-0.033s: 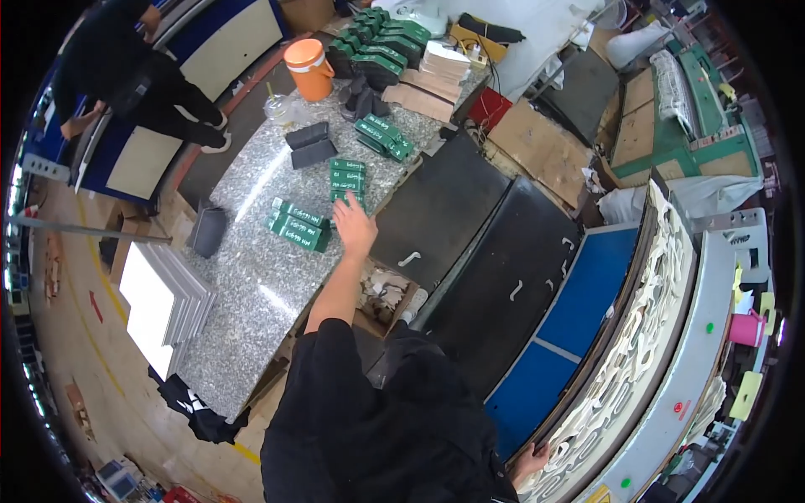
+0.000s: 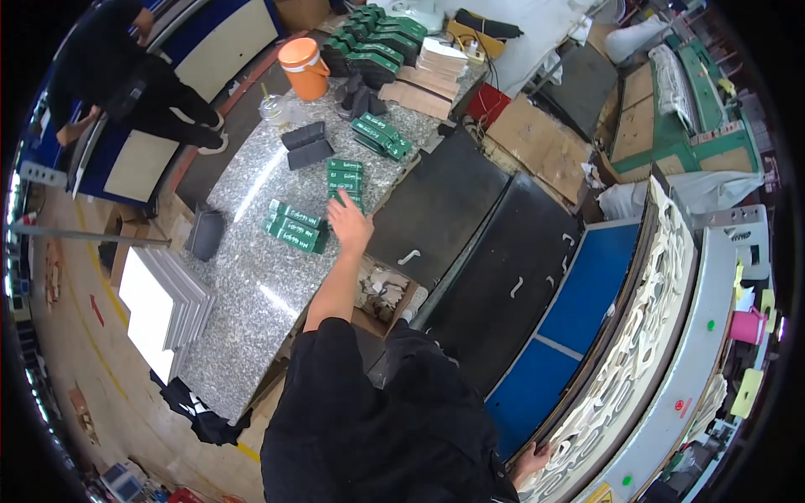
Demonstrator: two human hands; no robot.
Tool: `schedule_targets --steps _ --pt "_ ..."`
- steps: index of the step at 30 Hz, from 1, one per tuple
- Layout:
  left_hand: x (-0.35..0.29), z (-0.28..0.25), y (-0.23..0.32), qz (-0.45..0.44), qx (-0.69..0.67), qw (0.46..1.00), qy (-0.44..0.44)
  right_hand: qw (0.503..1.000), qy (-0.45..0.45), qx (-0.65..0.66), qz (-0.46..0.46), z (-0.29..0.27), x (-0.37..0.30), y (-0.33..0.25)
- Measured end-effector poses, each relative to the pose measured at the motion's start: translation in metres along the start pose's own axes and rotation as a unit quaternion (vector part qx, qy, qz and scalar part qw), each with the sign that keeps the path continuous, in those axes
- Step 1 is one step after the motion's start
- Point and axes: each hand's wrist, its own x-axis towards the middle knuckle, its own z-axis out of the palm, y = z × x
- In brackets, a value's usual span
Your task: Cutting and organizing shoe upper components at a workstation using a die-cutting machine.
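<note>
My left hand (image 2: 350, 228) reaches over the stone-topped table (image 2: 226, 335), fingers stretched out and apart at the near end of a stack of green pieces (image 2: 345, 178) with white writing. Beside it, to the left, lies another green stack (image 2: 293, 225). Neither stack is lifted. Low on the right, my right hand (image 2: 532, 461) lies at the edge of a long tray of cream curved strips (image 2: 620, 360). Its fingers show only small there and look stretched along the edge, with nothing visible lifted in them.
Dark pads (image 2: 307, 146), more green pieces (image 2: 381, 136) and an orange jug (image 2: 303, 69) stand farther back. White boards (image 2: 155, 306) are stacked at the table's left edge. Black panels (image 2: 503, 277) lie to my right. A person (image 2: 126, 92) stands at the far left.
My left hand has shifted very slightly left over the green stack. The whole view has moved a little. My right hand stays at the tray edge.
</note>
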Motion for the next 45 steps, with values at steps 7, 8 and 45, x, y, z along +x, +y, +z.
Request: schedule_targets --steps 7,8,45 --pt "0.031 0.040 -0.013 -0.126 0.127 0.971 -0.160 0.995 0.010 -0.084 0.047 0.013 0.011 -0.037" --pt "0.029 0.043 -0.015 -0.111 0.119 0.977 -0.137 0.991 0.012 -0.130 0.039 0.017 0.015 -0.040" --pt "0.138 0.030 0.016 -0.100 0.076 0.990 -0.066 0.939 0.081 -0.331 -0.041 0.042 0.011 -0.036"
